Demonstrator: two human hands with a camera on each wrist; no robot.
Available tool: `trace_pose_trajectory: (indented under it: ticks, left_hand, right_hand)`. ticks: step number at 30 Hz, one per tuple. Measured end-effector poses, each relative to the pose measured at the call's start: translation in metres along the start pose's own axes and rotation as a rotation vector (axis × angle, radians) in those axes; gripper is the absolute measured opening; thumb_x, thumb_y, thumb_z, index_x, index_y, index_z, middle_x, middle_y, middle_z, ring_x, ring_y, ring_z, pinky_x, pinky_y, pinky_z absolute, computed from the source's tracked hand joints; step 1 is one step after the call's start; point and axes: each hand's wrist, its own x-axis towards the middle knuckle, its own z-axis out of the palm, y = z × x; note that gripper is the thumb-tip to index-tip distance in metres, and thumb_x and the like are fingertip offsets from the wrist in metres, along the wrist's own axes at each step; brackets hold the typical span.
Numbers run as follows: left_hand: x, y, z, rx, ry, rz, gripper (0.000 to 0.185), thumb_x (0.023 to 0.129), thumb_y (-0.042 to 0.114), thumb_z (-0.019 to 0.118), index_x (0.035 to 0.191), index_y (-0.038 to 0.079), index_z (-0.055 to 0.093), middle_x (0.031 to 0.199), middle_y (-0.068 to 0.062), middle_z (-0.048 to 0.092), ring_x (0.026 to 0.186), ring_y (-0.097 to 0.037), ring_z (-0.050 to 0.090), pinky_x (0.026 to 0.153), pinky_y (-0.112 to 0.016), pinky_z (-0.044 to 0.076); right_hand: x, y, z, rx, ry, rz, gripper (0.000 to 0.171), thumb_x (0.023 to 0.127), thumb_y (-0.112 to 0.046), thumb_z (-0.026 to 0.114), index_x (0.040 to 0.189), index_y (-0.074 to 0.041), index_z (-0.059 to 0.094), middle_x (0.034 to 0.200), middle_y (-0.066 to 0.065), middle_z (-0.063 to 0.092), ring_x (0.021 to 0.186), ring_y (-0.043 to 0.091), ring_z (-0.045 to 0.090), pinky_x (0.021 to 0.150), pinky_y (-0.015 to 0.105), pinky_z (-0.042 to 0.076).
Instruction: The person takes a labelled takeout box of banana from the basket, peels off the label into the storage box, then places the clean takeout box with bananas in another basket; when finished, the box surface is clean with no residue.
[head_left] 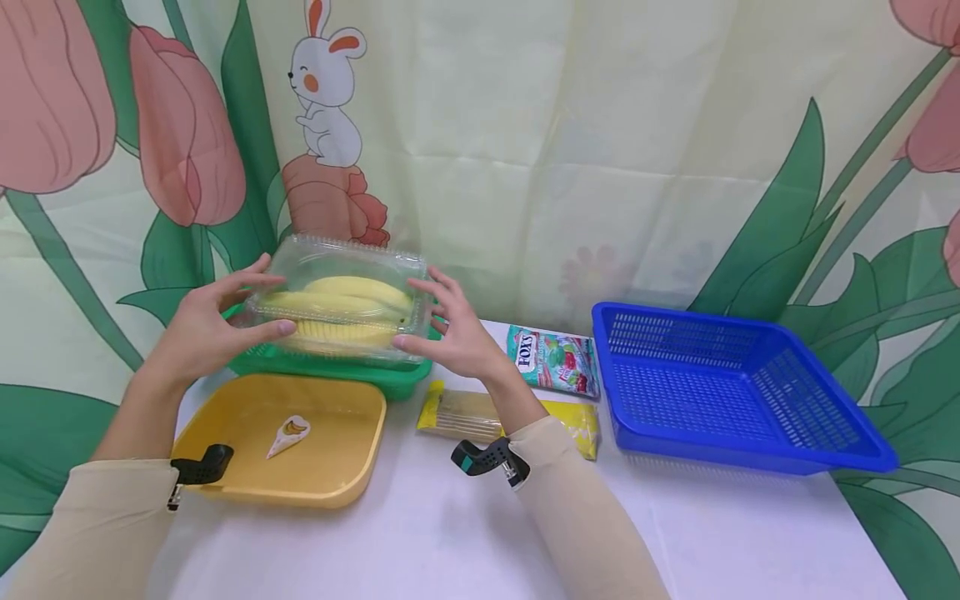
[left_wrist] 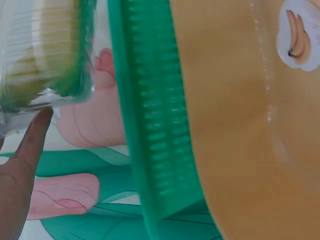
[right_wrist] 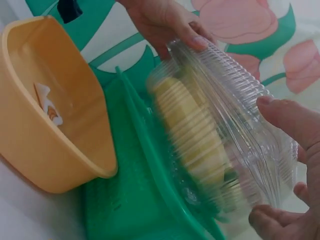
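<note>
Between both hands is a clear plastic clamshell box [head_left: 300,258] with yellow bananas [head_left: 360,290] inside. My left hand [head_left: 213,321] grips its left end, thumb on the near side and fingers behind. At the other end my right hand [head_left: 465,333] holds it the same way, thumb in front. The box is tilted and overlaps the green basket [head_left: 390,381] in the head view. In the right wrist view the lid looks closed over the bananas, and the box hangs above the basket's rim.
An orange-yellow tub [head_left: 330,450] with a banana sticker [head_left: 288,433] stands nearest me on the left. Right of centre lie a Fox's candy bag [head_left: 555,360] and a yellow-ended packet [head_left: 457,412], partly behind my right forearm. A blue basket [head_left: 720,408] stands far right. A printed curtain [head_left: 480,167] hangs behind.
</note>
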Motion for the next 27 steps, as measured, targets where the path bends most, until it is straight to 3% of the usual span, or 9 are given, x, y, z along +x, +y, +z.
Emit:
trace_pose_trajectory:
  ticks: [5,11,13,15,19,23,27]
  left_hand:
    - [0.004,-0.010,0.004,-0.003,0.003,-0.024,0.060,0.090,0.034,0.081,0.143,0.019,0.059,0.167,0.016,0.027,0.143,-0.043,0.037,0.085,0.003,0.038]
    - [0.009,-0.020,0.008,-0.001,-0.007,-0.042,0.059,0.091,0.037,0.080,0.142,0.017,0.060,0.168,0.009,0.030,0.140,-0.042,0.040,0.084,0.002,0.039]
    - [0.010,-0.023,0.009,0.003,-0.013,-0.048,0.058,0.091,0.038,0.080,0.141,0.018,0.060,0.168,0.008,0.030,0.139,-0.042,0.040,0.091,-0.007,0.044]
    - [0.011,-0.026,0.009,0.004,-0.017,-0.051,0.058,0.091,0.039,0.079,0.141,0.018,0.060,0.168,0.008,0.030,0.139,-0.043,0.041,0.103,-0.027,0.047]
    - [0.013,-0.032,0.009,0.002,-0.018,-0.068,0.059,0.090,0.041,0.080,0.141,0.018,0.060,0.168,0.008,0.029,0.140,-0.046,0.040,0.107,-0.064,0.039]
    - [0.013,-0.042,0.012,0.019,-0.028,-0.096,0.059,0.090,0.044,0.079,0.141,0.020,0.060,0.168,0.008,0.027,0.139,-0.046,0.040,0.106,-0.068,0.038]
    - [0.014,-0.050,0.016,0.042,-0.051,-0.096,0.059,0.090,0.046,0.079,0.140,0.020,0.060,0.168,0.007,0.028,0.139,-0.046,0.041,0.106,-0.068,0.039]
  right_hand:
    - [0.005,0.003,0.003,-0.016,-0.018,0.018,0.081,0.092,-0.028,0.077,0.161,-0.019,0.034,0.173,0.000,0.006,0.151,0.040,0.032,0.122,0.052,0.032]
    - [0.009,0.010,0.005,-0.043,-0.037,0.074,0.084,0.093,-0.035,0.077,0.162,-0.024,0.031,0.174,-0.001,0.006,0.154,0.033,0.028,0.123,0.050,0.030]
    - [0.010,0.012,0.006,-0.058,-0.039,0.099,0.083,0.093,-0.036,0.077,0.162,-0.025,0.031,0.174,-0.002,0.007,0.155,0.031,0.027,0.123,0.047,0.030]
    - [0.012,0.014,0.007,-0.083,-0.044,0.122,0.082,0.093,-0.038,0.076,0.162,-0.025,0.032,0.174,-0.002,0.009,0.155,0.030,0.028,0.123,0.045,0.030]
    - [0.017,0.015,0.008,-0.180,-0.069,0.147,0.082,0.094,-0.043,0.073,0.162,-0.020,0.033,0.173,0.002,0.013,0.157,0.026,0.023,0.124,0.048,0.028]
    - [0.020,0.017,0.010,-0.272,-0.095,0.177,0.081,0.094,-0.045,0.072,0.161,-0.019,0.035,0.172,0.004,0.020,0.157,0.026,0.022,0.123,0.053,0.028]
    - [0.021,0.022,0.012,-0.348,-0.105,0.198,0.079,0.094,-0.044,0.073,0.160,-0.016,0.038,0.168,0.005,0.030,0.157,0.024,0.024,0.123,0.049,0.030]
